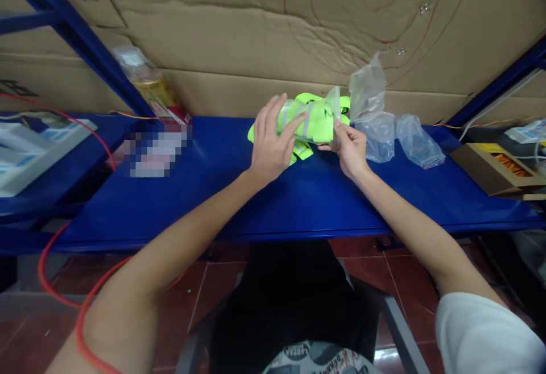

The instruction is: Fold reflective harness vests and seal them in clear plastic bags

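Straps [319,121], reflective-banded, lie gripped in your left hand [271,144] near the desk's [256,209] back edge; your right hand [351,146] pinches the plastic bag [334,99]: keep its mouth taut.

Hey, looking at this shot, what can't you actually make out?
All in the head view:
Neon-yellow bundle: its left part is partly covered by the left hand.
Right hand: some fingers are hidden behind the hand itself.
Pale patch: masked by pixelation.
Bottle: label too blurred to read.
White device: cut off by the left edge.
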Demonstrator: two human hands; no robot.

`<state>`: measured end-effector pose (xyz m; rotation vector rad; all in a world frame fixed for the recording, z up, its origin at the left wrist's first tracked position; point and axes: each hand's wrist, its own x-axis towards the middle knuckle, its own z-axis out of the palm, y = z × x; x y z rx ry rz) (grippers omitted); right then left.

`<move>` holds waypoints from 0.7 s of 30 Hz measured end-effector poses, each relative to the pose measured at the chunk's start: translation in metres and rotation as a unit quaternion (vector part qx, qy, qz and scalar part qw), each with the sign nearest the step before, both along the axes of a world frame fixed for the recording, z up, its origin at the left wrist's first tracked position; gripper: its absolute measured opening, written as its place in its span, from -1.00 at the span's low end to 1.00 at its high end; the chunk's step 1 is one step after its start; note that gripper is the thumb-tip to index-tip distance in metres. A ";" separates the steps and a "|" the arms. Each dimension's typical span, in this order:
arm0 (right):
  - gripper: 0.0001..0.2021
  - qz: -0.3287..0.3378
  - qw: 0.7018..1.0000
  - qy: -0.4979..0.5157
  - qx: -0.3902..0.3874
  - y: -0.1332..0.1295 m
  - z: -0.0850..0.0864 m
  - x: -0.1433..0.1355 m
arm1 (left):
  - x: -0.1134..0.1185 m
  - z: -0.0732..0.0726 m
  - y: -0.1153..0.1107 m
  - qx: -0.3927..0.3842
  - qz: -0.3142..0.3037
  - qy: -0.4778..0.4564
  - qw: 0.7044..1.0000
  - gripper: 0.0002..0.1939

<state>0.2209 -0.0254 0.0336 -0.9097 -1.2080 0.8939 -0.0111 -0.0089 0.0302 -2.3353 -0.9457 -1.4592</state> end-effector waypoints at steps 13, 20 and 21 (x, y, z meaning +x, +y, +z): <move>-0.53 0.038 0.937 -0.324 0.127 -0.015 -0.011 -0.010 | 0.007 -0.009 -0.007 -0.184 -0.120 -0.038 0.975 -0.74; -0.70 0.019 0.914 -0.371 0.163 -0.016 -0.008 -0.007 | 0.007 -0.008 -0.013 -0.164 -0.140 -0.026 0.976 -0.78; -0.69 0.031 0.918 -0.366 0.150 -0.016 -0.007 -0.006 | 0.007 -0.007 -0.014 -0.175 -0.137 -0.010 0.975 -0.80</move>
